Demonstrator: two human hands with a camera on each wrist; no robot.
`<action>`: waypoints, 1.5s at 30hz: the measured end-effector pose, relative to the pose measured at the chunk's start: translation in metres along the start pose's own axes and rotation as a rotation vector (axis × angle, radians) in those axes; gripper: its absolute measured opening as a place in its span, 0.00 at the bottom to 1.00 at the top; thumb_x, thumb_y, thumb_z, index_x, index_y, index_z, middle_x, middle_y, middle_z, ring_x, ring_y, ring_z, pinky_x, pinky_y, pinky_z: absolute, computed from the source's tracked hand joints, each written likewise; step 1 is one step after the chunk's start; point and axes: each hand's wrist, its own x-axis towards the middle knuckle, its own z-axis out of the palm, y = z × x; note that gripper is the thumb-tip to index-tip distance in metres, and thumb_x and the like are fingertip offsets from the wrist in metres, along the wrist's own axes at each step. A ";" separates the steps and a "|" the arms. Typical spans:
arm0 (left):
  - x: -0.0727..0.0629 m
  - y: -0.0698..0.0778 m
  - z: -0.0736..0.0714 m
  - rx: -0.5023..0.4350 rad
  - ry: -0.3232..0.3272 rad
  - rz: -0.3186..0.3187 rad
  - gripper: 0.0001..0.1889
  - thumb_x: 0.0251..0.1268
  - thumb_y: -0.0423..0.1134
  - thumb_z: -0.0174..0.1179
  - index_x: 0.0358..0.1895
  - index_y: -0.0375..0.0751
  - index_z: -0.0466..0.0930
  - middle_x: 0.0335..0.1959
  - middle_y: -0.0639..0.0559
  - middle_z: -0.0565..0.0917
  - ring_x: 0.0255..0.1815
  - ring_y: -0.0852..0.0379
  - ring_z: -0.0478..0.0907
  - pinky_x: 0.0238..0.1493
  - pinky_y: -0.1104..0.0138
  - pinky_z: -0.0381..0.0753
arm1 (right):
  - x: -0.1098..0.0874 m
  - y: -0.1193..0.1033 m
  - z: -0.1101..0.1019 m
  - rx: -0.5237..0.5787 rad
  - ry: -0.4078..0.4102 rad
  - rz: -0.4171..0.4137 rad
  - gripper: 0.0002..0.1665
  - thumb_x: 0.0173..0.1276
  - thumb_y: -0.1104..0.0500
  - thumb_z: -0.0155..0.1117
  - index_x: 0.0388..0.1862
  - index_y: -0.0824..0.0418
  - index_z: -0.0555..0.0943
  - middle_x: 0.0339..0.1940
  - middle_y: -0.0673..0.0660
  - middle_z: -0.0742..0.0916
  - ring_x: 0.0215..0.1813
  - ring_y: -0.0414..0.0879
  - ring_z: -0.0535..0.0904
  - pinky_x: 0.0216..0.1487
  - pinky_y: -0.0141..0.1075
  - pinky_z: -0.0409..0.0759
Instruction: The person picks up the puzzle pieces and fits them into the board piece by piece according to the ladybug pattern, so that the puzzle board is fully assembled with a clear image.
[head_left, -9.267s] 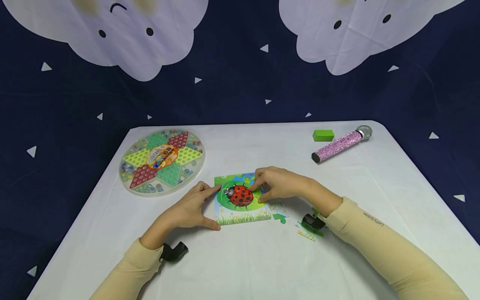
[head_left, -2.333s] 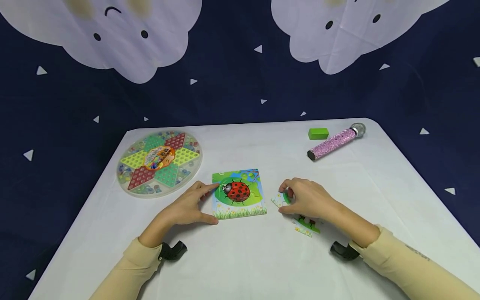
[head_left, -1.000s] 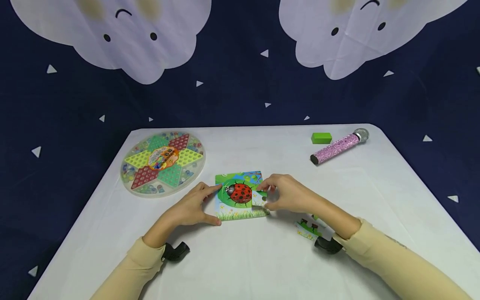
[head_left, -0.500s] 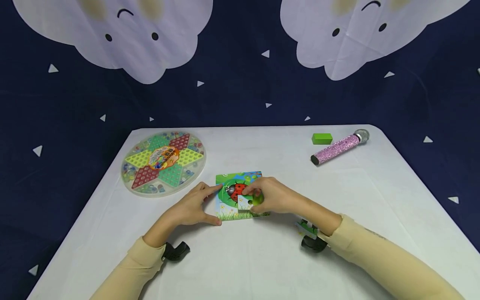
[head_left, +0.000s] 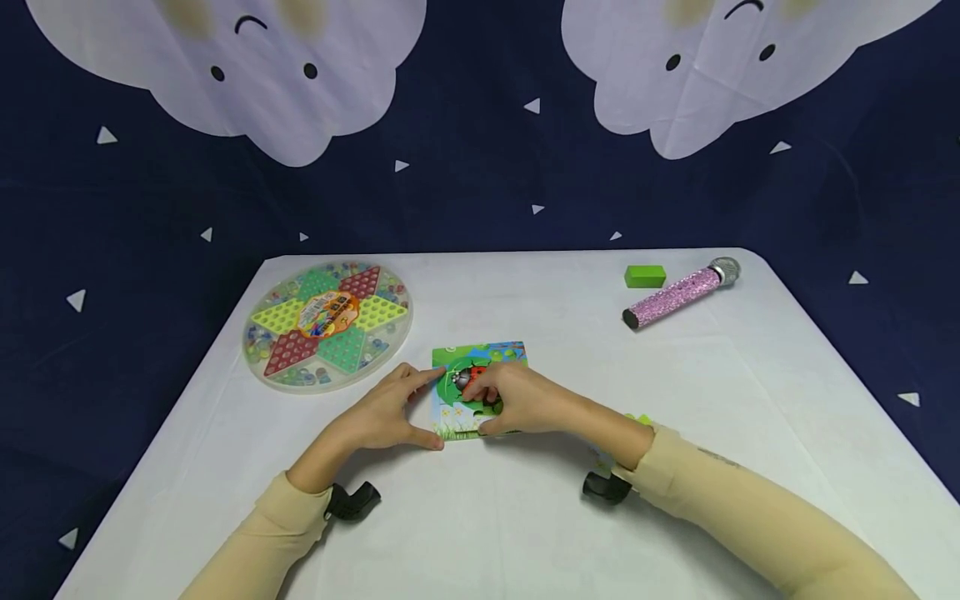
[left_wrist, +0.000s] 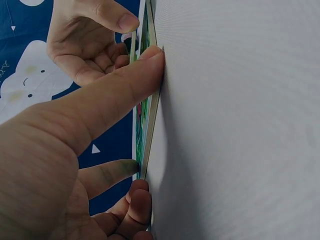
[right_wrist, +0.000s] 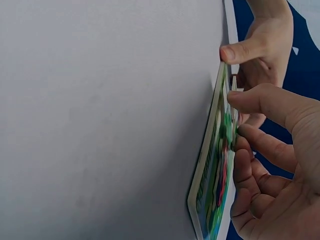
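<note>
A square ladybug jigsaw puzzle (head_left: 446,357) lies on the white table between the hands. My left hand (head_left: 385,412) rests at its left side, index finger on the left edge and thumb at the near corner. My right hand (head_left: 528,400) pinches a flower-printed puzzle piece (head_left: 456,415) low over the puzzle's near left part, covering most of the ladybug. In the right wrist view the piece (right_wrist: 234,86) stands slightly above the puzzle surface, between thumb and fingers. The left wrist view shows the puzzle's edge (left_wrist: 151,112) along the left thumb.
Loose puzzle pieces (head_left: 602,457) lie partly hidden under the right forearm. A round Chinese checkers set (head_left: 347,348) with marbles sits at the back left. At the back right are a green block (head_left: 645,277) and a pink glitter microphone (head_left: 675,297).
The right hand has gone from the loose pieces to the puzzle with a piece, then moved left across it toward the near left part. The left hand has stayed at the edge.
</note>
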 end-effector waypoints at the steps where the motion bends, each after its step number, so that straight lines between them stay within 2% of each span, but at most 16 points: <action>1: 0.000 0.000 0.000 0.000 0.000 0.000 0.57 0.47 0.53 0.87 0.83 0.44 0.67 0.55 0.47 0.75 0.51 0.55 0.70 0.59 0.56 0.72 | 0.001 -0.001 0.001 0.000 -0.004 0.001 0.24 0.59 0.61 0.83 0.56 0.60 0.90 0.49 0.51 0.91 0.47 0.40 0.81 0.52 0.32 0.81; 25: 0.000 0.001 0.000 -0.005 -0.007 -0.002 0.57 0.47 0.53 0.87 0.83 0.44 0.67 0.55 0.48 0.75 0.52 0.55 0.70 0.62 0.55 0.73 | 0.022 -0.002 0.007 -0.003 -0.027 -0.007 0.21 0.60 0.60 0.85 0.53 0.60 0.92 0.48 0.50 0.91 0.45 0.37 0.81 0.49 0.27 0.79; 45: 0.000 -0.002 0.001 -0.016 -0.001 -0.004 0.57 0.47 0.53 0.88 0.82 0.45 0.68 0.53 0.49 0.75 0.51 0.56 0.71 0.59 0.56 0.73 | 0.020 -0.007 0.004 -0.049 -0.042 0.002 0.20 0.61 0.60 0.85 0.53 0.59 0.92 0.50 0.52 0.91 0.45 0.39 0.80 0.49 0.29 0.78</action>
